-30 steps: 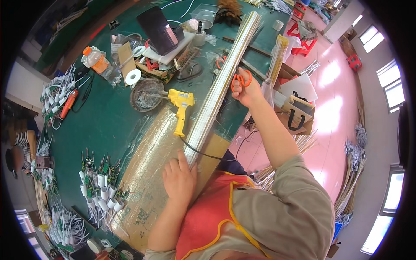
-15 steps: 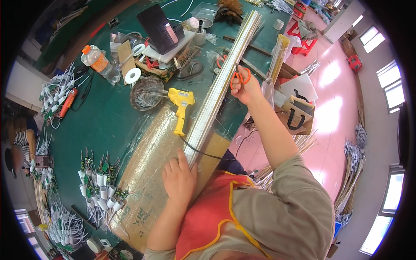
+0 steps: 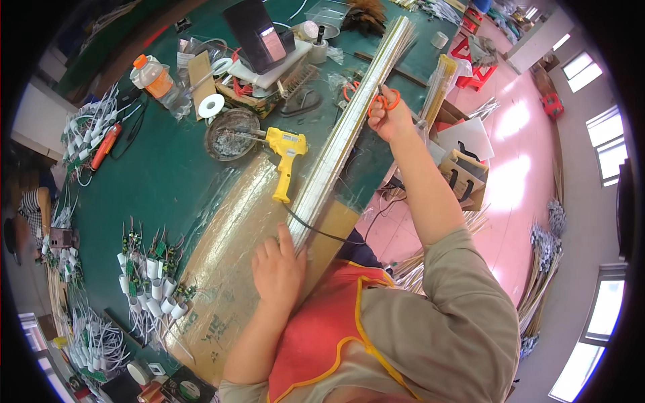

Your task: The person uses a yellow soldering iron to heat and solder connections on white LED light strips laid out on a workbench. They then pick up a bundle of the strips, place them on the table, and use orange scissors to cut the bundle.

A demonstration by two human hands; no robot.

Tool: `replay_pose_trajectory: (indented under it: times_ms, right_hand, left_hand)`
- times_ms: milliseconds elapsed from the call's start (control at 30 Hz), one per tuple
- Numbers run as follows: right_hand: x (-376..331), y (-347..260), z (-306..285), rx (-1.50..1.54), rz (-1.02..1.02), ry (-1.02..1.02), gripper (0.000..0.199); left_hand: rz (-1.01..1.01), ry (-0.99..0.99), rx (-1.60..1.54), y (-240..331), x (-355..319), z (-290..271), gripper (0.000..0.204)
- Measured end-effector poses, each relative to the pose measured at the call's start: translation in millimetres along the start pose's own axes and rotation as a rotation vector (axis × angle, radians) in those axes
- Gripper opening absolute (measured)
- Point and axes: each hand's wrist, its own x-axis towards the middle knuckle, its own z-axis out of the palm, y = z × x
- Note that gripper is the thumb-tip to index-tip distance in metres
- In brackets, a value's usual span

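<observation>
A long bundle of thin white and yellowish strips (image 3: 339, 144) lies slantwise across the table, from near my body to the far edge. My left hand (image 3: 279, 272) rests at its near end, index finger stretched out along the strips and the other fingers loosely bent. Toward the far part, my right hand (image 3: 390, 119) is closed on orange-handled scissors (image 3: 390, 101) at the bundle's right side; the blades are hard to make out. Left of the bundle lies a yellow glue gun (image 3: 287, 158), its metal tip over a round bowl (image 3: 232, 153) of grey scraps.
Brown film-covered board (image 3: 222, 269) lies under the near work. White cylinders with wires and green boards (image 3: 154, 289) lie at left. Farther back are an orange-capped bottle (image 3: 160, 84), a tape roll (image 3: 211, 105) and a dark tablet (image 3: 259, 37). Cartons (image 3: 463, 168) stand at right.
My right hand with the scissors has moved slightly farther along the bundle. My left hand stays at the near end. The whole view has shifted a little.
</observation>
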Motion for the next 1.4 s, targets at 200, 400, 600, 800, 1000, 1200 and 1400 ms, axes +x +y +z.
replay_pose_trajectory:
  times_ms: [200,400,600,800,1000,1200,1400]
  right_hand:
    - [15.8,-24.5,-10.3,0.074,-0.006,-0.005,0.032]
    - [-10.8,-10.6,5.5,-0.004,0.042,-0.024,0.034]
    - [-11.8,-4.4,7.6,-0.010,0.041,-0.067,0.034]
    - [10.2,-12.4,-1.3,0.002,0.046,-0.026,0.033]
    - [36.1,-31.3,-15.8,0.016,-0.088,0.001,0.032]
    - [-17.9,-24.9,13.7,-0.488,-0.371,-0.163,0.032]
    - [-112.0,15.6,37.7,-1.227,-0.235,-0.531,0.035]
  left_hand:
    - [-0.024,-0.038,-0.030,0.6,-0.1,-0.9,0.069]
    - [-0.047,-0.058,-0.042,0.6,-1.0,-0.6,0.068]
    - [-0.044,-0.072,-0.044,1.6,-0.4,-3.7,0.068]
    - [-0.041,-0.065,-0.044,1.4,0.4,-3.0,0.067]
    - [-0.057,-0.071,-0.069,4.3,1.7,-5.9,0.066]
    - [-0.106,-0.146,-0.156,-0.5,3.9,-8.5,0.069]
    - [-0.184,-0.169,-0.230,-13.9,-13.1,-18.7,0.066]
